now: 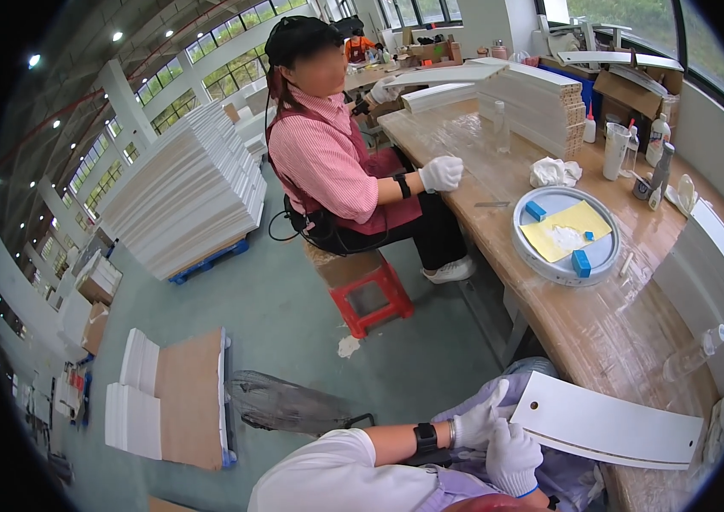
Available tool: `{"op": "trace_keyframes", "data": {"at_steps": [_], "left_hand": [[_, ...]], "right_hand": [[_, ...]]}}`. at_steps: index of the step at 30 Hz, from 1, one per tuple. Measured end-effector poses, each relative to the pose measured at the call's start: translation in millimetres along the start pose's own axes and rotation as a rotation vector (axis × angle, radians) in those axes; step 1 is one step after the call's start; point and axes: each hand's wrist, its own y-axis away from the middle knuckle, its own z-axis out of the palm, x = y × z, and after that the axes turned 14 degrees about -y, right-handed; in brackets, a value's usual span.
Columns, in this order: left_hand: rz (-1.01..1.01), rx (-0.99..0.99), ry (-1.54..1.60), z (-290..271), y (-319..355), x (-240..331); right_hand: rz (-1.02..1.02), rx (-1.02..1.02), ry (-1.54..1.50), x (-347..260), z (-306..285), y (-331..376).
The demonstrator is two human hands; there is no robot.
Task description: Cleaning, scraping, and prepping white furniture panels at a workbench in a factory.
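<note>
A long white board [605, 427] with a hole near each end lies tilted at the lower right, its far end over the bench edge. Brownish material shows along its near long edge. My left hand [476, 423], in a white glove below a black wristband, is at the board's left end; one finger points up and the others grip its edge. Just below, my right hand [514, 461], also white-gloved with a blue cuff edge, is closed against the board's near left corner. What its fingers may hold is hidden. Purple-grey cloth lies beneath both hands.
The wooden bench [485, 218] carries a round tub lid [526, 256] with yellow sandpaper and blue blocks, a clear bottle [694, 352], and stacked white boards [532, 107]. A co-worker [323, 149] sits on a red stool [370, 299]. Pallets of panels [187, 192] stand on the left.
</note>
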Motion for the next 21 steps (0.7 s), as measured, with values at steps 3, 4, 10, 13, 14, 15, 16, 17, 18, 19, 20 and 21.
{"op": "trace_keyframes", "data": {"at_steps": [3, 4, 10, 13, 14, 15, 16, 17, 18, 19, 20, 21], "left_hand": [[0.009, -0.025, 0.019, -6.9, -2.5, -2.3], [0.006, -0.047, 0.031, -7.4, -3.4, -2.4], [-0.005, -0.088, 0.008, 2.9, -0.4, 2.5], [-0.020, -0.043, 0.033, -2.5, -1.7, -0.9], [-0.028, -0.011, 0.041, -4.4, -2.5, -1.4], [-0.029, -0.012, 0.041, -5.0, -2.8, -1.8], [-0.019, -0.016, 0.029, -5.3, -2.9, -1.5], [-0.009, -0.020, 0.015, -5.4, -3.3, -0.6], [-0.009, -0.020, 0.014, -4.8, -3.3, -1.2], [0.006, -0.038, 0.009, -4.2, -3.6, -1.0], [0.022, -0.058, 0.002, -3.3, -3.7, 0.1], [0.023, -0.059, 0.007, -0.7, -3.4, 2.9]], "right_hand": [[-0.013, -0.003, -0.019, 0.2, -1.1, -1.5], [-0.008, -0.012, -0.021, -0.5, -2.4, -2.4], [-0.035, 0.008, -0.062, -1.3, -8.7, -1.1], [-0.019, -0.007, -0.075, -2.3, -10.4, -1.4], [-0.013, -0.004, -0.073, -2.5, -10.8, -2.0], [-0.012, -0.004, -0.073, -2.1, -10.7, -1.5], [-0.015, 0.003, -0.079, -1.5, -10.2, -1.7], [-0.020, 0.012, -0.084, -0.9, -9.9, -2.5], [-0.019, 0.012, -0.084, -1.1, -10.0, -1.8], [-0.019, 0.016, -0.089, -1.3, -10.3, -1.8], [-0.019, 0.021, -0.094, -1.6, -10.7, -2.0], [-0.019, 0.017, -0.092, -1.6, -10.3, -3.9]]}}
